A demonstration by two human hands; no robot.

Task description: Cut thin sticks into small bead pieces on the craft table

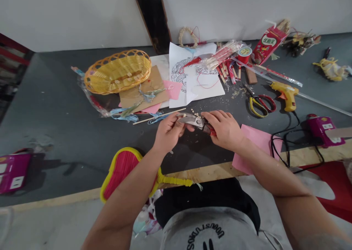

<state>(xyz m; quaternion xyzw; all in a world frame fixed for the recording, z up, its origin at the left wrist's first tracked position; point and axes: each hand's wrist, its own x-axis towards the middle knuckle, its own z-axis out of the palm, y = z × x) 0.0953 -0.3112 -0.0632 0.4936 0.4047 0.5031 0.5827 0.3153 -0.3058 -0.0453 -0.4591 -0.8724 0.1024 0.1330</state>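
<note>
fingers around red-handled pruners

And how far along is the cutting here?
Partly done, it seems: small pale pieces lie on the dark grey table. In progress: the right hand holds silver-bladed, red-handled shears, and the left hand has a small pale bit at their blades. Possibly left: the long, thin, pale stick lies in neither hand; how much more needs cutting, I cannot tell.

The basket is showing glossy woven strands, the table is looking smooth and matt, and the clippers' blades are gleaming like metal.
</note>
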